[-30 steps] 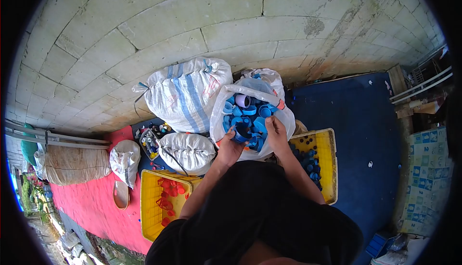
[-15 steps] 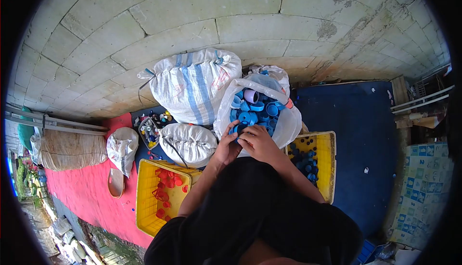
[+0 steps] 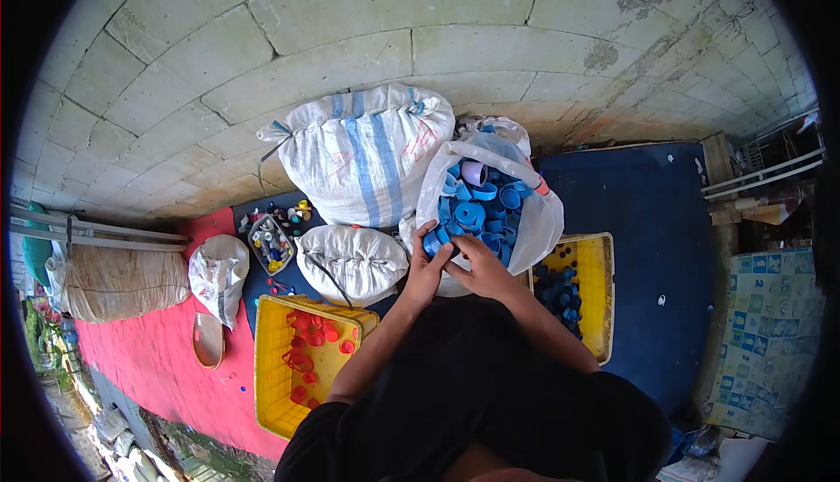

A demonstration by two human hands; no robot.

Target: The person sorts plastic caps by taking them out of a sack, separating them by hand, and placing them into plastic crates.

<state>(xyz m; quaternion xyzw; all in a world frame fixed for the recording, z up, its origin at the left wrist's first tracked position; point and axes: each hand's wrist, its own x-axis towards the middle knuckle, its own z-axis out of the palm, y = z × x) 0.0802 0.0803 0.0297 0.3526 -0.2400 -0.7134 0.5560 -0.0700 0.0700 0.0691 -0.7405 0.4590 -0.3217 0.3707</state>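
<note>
While the L hand (image 3: 423, 277) grips a blue cap (image 3: 434, 241) at the open sack's (image 3: 544, 230) near edge, R hand (image 3: 486, 270) closes in, fingers bent, grip unclear; sack's approx. full of blue pcs, L crate (image 3: 268, 377) part-filled w/ red caps (image 3: 300, 360), R crate (image 3: 598, 303) w/ dark-blue ones.

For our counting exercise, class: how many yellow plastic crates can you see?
2. One crate, holding red plastic pieces, is by the left arm; the other crate, holding dark blue plastic caps, is by the right arm. The black-clothed body may hide more.
</note>
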